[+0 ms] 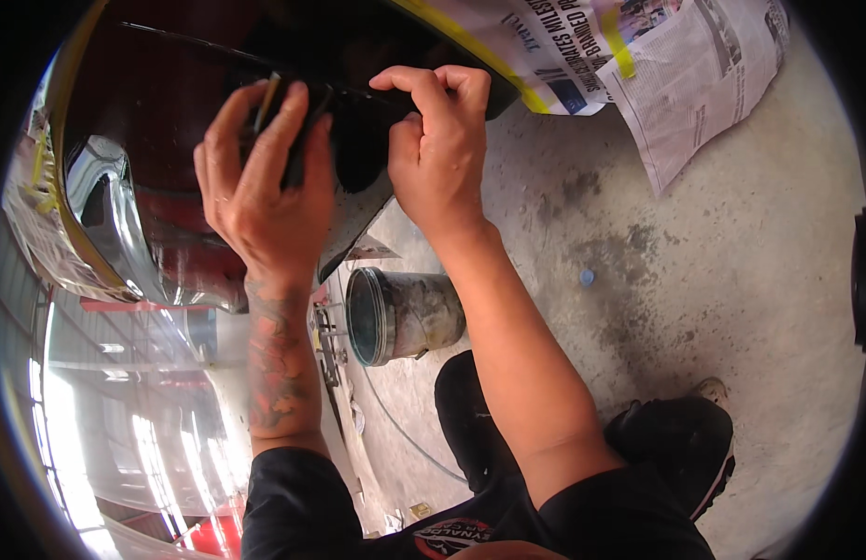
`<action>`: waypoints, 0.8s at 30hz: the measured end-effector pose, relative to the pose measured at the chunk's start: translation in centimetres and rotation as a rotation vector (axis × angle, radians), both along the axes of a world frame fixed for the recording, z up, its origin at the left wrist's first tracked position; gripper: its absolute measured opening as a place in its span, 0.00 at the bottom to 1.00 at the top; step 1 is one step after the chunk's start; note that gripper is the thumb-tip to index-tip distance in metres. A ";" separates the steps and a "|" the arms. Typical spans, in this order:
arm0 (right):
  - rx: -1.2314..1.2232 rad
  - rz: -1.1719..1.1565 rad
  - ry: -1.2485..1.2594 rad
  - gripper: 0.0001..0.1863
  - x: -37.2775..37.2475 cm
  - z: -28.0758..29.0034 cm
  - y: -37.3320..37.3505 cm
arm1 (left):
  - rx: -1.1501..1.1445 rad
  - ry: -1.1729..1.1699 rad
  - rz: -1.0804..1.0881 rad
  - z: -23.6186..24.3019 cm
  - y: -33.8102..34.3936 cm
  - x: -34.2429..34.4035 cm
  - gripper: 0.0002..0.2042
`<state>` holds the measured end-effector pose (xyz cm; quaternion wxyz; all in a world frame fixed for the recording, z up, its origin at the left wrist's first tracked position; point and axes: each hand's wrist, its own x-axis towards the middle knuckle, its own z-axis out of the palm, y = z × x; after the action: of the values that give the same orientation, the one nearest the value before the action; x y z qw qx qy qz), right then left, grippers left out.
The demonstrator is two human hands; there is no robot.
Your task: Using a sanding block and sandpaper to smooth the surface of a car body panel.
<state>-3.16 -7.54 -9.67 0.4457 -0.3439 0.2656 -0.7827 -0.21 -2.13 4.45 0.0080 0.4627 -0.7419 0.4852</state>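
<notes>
A glossy black curved car body panel [185, 89], wet-looking in places, fills the upper left. Against it my left hand [265, 177] grips a dark block with a thin tan edge [269, 101], which looks like a sanding block; the fingers cover much of it. To its right, my right hand [440, 149] is at the panel's lower part, its index finger bent with the tip at the surface. The thumb stands apart from that finger, and I see nothing held there. The other fingers are curled and partly hidden.
Newspaper [704, 89] fixed with yellow tape [535, 97] hangs along the panel's edge. A dirty bucket [423, 313] stands below on the stained concrete floor [769, 243]. A thin hose [400, 425] runs near my knees [671, 443]. A small blue cap [587, 277] lies at the right.
</notes>
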 end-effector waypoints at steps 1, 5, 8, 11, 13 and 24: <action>0.002 0.003 0.002 0.27 -0.1 -0.1 0.0 | -0.016 -0.013 -0.033 0.2 -0.6 -0.1 0.18; 0.003 -0.028 0.023 0.27 -0.2 -0.2 -0.1 | 0.014 -0.028 -0.020 -0.7 0.4 0.2 0.18; 0.012 0.007 0.005 0.27 -0.1 0.2 0.1 | 0.056 -0.041 0.012 0.2 0.1 -0.1 0.17; 0.004 -0.007 0.014 0.26 -0.3 -0.1 -0.1 | -0.048 -0.055 -0.044 0.6 -0.5 -0.2 0.18; -0.004 -0.027 0.022 0.26 -0.3 -0.3 -0.2 | 0.004 -0.047 -0.017 -0.5 -0.2 -0.2 0.18; 0.038 0.048 -0.004 0.27 -0.4 0.1 0.1 | 0.069 -0.053 0.022 -0.8 0.1 -0.5 0.18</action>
<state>-3.55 -7.45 -9.61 0.4713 -0.3401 0.2713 -0.7672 -0.70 -2.07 3.69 -0.0327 0.4577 -0.7531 0.4714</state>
